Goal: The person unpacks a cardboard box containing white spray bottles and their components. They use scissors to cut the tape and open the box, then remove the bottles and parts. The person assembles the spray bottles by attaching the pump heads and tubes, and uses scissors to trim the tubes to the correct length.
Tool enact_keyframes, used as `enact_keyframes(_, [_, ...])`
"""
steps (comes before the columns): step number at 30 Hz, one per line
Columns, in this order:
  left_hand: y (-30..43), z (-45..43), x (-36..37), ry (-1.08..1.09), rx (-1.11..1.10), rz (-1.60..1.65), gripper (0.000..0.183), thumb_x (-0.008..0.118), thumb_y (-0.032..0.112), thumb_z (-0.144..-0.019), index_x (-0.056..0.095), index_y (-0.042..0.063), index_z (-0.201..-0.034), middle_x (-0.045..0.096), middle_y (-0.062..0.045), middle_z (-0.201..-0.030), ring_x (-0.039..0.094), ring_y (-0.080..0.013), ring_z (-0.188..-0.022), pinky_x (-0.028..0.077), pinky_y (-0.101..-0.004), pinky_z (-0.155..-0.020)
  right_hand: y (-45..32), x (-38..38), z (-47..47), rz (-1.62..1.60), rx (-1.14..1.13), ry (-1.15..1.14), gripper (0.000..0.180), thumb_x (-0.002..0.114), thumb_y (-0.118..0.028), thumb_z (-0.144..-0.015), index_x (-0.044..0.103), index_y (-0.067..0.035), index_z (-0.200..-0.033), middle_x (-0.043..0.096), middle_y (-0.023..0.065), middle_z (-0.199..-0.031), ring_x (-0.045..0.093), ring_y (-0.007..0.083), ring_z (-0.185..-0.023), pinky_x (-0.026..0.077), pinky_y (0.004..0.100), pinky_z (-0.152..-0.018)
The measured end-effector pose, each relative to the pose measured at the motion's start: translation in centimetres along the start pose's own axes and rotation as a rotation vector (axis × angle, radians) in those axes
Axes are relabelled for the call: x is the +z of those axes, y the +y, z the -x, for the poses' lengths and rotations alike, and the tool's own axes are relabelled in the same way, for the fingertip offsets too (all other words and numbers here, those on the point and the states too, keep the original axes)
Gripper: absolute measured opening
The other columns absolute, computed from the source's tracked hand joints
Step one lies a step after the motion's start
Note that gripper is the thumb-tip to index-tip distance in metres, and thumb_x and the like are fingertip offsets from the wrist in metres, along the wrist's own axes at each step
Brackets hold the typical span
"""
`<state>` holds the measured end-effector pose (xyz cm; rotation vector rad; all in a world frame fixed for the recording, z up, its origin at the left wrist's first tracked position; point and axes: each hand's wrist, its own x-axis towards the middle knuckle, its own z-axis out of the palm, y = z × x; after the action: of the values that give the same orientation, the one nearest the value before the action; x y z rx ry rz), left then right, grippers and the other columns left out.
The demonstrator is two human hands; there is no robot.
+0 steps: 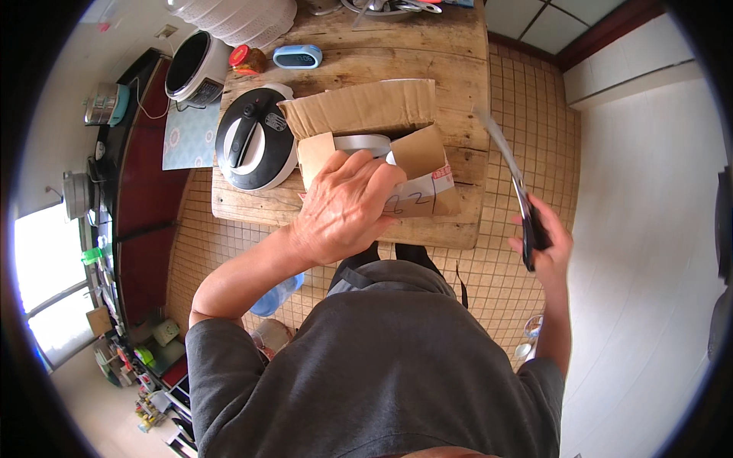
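Note:
An opened cardboard box (366, 109) stands near the front edge of the wooden table, its back flap raised and its small side flaps bent inward. My left hand (349, 200) curls over the front of the box and grips it there. Between the flaps a white object (363, 143) shows inside; what it is cannot be told. Out to the right, past the table's edge, my right hand (547, 237) holds scissors (509, 157) by their black handles. The blades point up and away from me, blurred at the tip. Handwriting and red print mark the box's front.
Left of the box sits a black-and-white pressure cooker lid (252, 137). Farther back on the wooden table (366, 51) are a red-lidded jar (247, 59), a blue digital clock (298, 57) and stacked white baskets (246, 20). A white wall (641, 229) rises at right.

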<state>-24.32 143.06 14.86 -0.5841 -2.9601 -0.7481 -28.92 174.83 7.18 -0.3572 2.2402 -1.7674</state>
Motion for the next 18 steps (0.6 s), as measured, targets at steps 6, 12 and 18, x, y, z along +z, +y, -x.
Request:
enact_keyframes(6, [0.3,-0.2,-0.2,-0.024,0.006,-0.025,0.050,0.079,0.007,-0.053,0.052,0.005,-0.095,0.056,-0.008,-0.083,0.053,-0.0276,-0.081,0.038,-0.0373,-0.072,-2.0,-5.2,2.5,0.706,-0.304,-0.113,0.067,0.083,-0.019,-0.056,0.058,-0.007,-0.116,0.067,0.0063,-0.087,0.060,0.0156,-0.064,0.044,0.0251,-0.050])
enact_keyframes(12, [0.2,-0.2,-0.2,-0.102,-0.065,-0.042,0.046,0.080,0.006,-0.053,0.052,0.004,-0.089,0.056,-0.007,-0.083,0.054,-0.0256,-0.074,0.039,-0.0340,-0.070,-1.9,-4.9,2.3,0.708,-0.419,-0.148,0.069,0.083,-0.023,-0.054,0.058,-0.007,-0.117,0.066,0.0058,-0.082,0.059,0.0171,-0.061,0.045,0.0262,-0.052])
enact_keyframes(18, [0.3,-0.6,-0.3,-0.134,-0.077,0.000,0.044,0.078,0.005,-0.054,0.051,0.006,-0.089,0.057,-0.008,-0.078,0.056,-0.0270,-0.073,0.041,-0.0352,-0.069,-1.0,-4.3,3.4,0.716,-0.408,-0.135,0.070,0.082,-0.026,-0.055,0.058,-0.005,-0.117,0.066,0.0066,-0.083,0.056,0.0161,-0.060,0.045,0.0288,-0.054])
